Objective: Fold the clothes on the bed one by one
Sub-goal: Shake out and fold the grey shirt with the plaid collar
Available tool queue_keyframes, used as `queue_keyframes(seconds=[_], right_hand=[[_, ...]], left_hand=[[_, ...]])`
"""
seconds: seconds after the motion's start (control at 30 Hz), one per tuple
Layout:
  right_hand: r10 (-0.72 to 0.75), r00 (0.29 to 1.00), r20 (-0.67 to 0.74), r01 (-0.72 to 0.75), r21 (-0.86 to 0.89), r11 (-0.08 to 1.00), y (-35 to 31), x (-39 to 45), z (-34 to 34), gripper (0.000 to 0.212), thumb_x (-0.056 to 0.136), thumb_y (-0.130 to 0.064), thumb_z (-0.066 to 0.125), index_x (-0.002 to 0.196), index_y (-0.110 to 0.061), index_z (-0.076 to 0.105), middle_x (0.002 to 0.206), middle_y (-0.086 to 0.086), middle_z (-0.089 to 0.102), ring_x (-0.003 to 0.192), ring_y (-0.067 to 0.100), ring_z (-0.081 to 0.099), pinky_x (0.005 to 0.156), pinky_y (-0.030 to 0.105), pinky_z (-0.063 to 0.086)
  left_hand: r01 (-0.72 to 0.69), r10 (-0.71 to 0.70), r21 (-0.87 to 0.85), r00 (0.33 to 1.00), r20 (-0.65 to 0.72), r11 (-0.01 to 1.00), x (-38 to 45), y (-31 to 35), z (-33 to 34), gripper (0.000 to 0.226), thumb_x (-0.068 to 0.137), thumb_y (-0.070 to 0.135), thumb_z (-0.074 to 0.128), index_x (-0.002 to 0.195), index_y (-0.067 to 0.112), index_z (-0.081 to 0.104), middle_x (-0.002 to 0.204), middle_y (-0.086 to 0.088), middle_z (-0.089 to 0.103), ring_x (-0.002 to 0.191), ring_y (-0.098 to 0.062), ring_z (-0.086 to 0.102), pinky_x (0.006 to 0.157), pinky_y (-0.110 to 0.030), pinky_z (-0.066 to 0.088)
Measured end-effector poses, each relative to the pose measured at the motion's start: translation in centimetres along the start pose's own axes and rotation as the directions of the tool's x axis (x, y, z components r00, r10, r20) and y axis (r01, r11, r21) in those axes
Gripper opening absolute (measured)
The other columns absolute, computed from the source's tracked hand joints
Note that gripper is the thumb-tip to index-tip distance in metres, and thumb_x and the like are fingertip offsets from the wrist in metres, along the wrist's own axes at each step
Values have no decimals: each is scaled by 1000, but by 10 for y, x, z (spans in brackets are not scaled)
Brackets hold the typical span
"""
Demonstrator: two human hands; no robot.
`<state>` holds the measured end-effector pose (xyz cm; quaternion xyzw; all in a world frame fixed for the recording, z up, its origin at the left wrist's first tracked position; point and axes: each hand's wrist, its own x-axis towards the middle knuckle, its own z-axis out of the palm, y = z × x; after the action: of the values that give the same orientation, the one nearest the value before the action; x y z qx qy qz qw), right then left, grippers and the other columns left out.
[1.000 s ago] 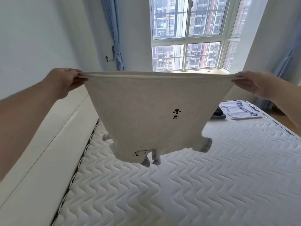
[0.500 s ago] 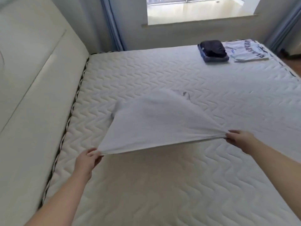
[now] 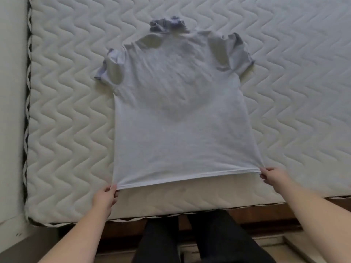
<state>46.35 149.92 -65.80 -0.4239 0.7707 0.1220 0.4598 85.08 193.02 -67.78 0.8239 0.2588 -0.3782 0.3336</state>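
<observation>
Shirt (image 3: 182, 120) (soft, pale grey) flat on quilted mattress (image 3: 294, 82); hem in pinching hands (image 3: 105, 198) (image 3: 273, 177)

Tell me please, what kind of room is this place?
Most likely a bedroom at home. A bare quilted mattress fills the view, a pale T-shirt lies spread on it, and the left hand and right hand pinch its hem corners.

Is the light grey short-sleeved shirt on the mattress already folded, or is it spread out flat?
Spread out, not folded: the light grey short-sleeved shirt lies full length on the white quilted mattress, both sleeves out; the left hand and right hand pinch its hem corners.
</observation>
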Motion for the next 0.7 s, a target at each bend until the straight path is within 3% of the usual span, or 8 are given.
queue_keyframes(seconds=[0.07,0.13,0.17,0.3,0.4,0.5,0.6,0.7], right_hand=[[1,1000,-22,-3,-76,997,26,9,4,39,96,-16,61,124,10,55,88,13,59,77,25,55,73,34,47],[-11,999,-40,4,-185,983,45,12,4,39,93,-19,65,120,8,60,92,15,58,88,27,51,87,42,46],[-23,999,-40,13,-238,971,54,12,4,39,92,-22,67,118,7,63,93,15,57,88,26,48,87,42,44],[-56,997,-50,36,-334,942,79,7,6,35,89,-28,70,109,1,68,92,17,64,86,30,56,81,36,42],[-85,995,-48,57,-419,906,90,3,10,31,92,-30,67,108,-4,68,95,16,66,95,36,60,83,38,45],[-84,996,-38,54,-499,865,96,2,12,29,94,-31,64,106,-5,66,91,13,61,90,33,57,77,36,43],[-83,996,-38,49,-541,839,98,3,17,28,94,-30,63,106,-5,66,88,11,60,83,29,54,73,35,43],[-67,997,-40,34,-553,833,93,4,23,25,95,-27,61,108,-6,65,94,13,63,89,32,57,77,36,45]], left_hand=[[30,-29,20,999,-16,999,3,-23,1,12,101,15,53,99,3,57,74,-9,51,63,-14,47,37,-15,42],[30,-28,58,999,-33,998,5,-42,0,21,101,17,54,85,4,57,71,-10,51,62,-15,46,47,-25,40],[15,-12,90,999,-37,996,6,-50,-1,23,101,18,55,84,3,58,70,-10,51,62,-18,45,53,-28,37],[-47,55,176,997,-45,983,5,-73,-9,22,98,18,60,102,-4,65,85,-15,58,82,-26,51,76,-33,39],[-66,80,199,995,-61,978,6,-81,-11,28,95,17,63,108,-7,65,91,-17,62,88,-28,56,82,-36,43],[-56,86,284,992,-93,957,5,-90,-10,26,94,20,66,105,-3,68,100,-24,68,95,-37,63,89,-42,48],[-39,88,370,989,-115,928,0,-93,-4,25,93,22,66,105,0,68,102,-25,69,98,-41,63,88,-45,49],[-25,127,458,973,-194,889,-12,-77,7,36,88,20,71,119,4,62,113,-23,65,102,-41,59,84,-42,46]])
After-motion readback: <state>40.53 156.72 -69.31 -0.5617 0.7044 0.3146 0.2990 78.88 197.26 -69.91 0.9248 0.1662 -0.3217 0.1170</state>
